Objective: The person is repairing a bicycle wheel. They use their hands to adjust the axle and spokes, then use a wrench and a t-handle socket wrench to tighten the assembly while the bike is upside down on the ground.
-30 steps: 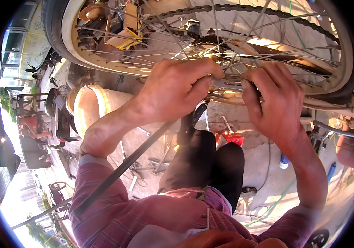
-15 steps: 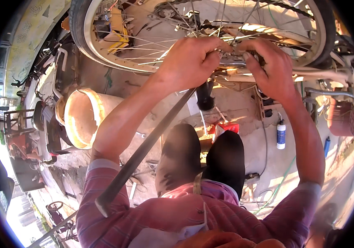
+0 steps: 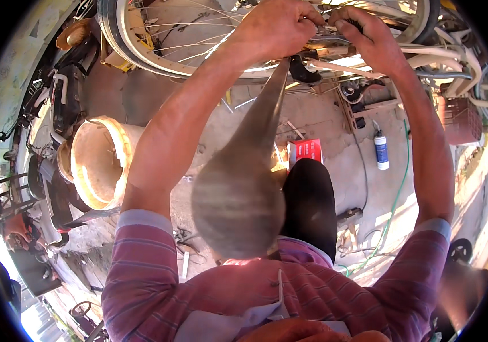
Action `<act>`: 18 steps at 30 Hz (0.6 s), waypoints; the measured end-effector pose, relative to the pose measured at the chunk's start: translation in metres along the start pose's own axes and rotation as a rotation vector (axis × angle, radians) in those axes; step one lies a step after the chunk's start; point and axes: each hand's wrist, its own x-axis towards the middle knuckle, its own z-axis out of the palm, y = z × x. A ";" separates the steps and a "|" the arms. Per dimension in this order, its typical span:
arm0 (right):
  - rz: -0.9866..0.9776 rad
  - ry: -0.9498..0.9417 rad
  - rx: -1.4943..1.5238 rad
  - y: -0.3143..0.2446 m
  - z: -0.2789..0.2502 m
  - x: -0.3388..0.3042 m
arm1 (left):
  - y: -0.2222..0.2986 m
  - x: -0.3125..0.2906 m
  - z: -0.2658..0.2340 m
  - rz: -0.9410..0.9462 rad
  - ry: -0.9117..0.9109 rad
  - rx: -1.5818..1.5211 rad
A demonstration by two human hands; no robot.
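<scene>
Both hands have climbed to the top of the view, working at the bicycle wheel.

The left hand (image 3: 275, 28) and right hand (image 3: 369, 37) now meet at the wheel (image 3: 141, 54) hub, fingers closed on small parts there; the long grey bar (image 3: 244, 171) swings nearer, filling the middle.

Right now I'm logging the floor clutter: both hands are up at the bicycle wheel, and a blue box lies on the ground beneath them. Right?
Not quite. The box is red, not blue, as the head view shows. Both the left hand and the right hand are up at the bicycle wheel.
</scene>
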 end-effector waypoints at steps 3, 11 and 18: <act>0.009 0.093 -0.216 -0.037 0.002 0.001 | -0.007 0.000 0.000 0.077 0.085 0.047; 0.135 -0.005 -0.175 -0.037 -0.005 0.002 | -0.011 0.007 0.003 0.158 0.091 0.088; 0.229 -0.094 -0.121 -0.048 -0.010 0.005 | 0.006 0.005 0.000 -0.074 -0.020 0.013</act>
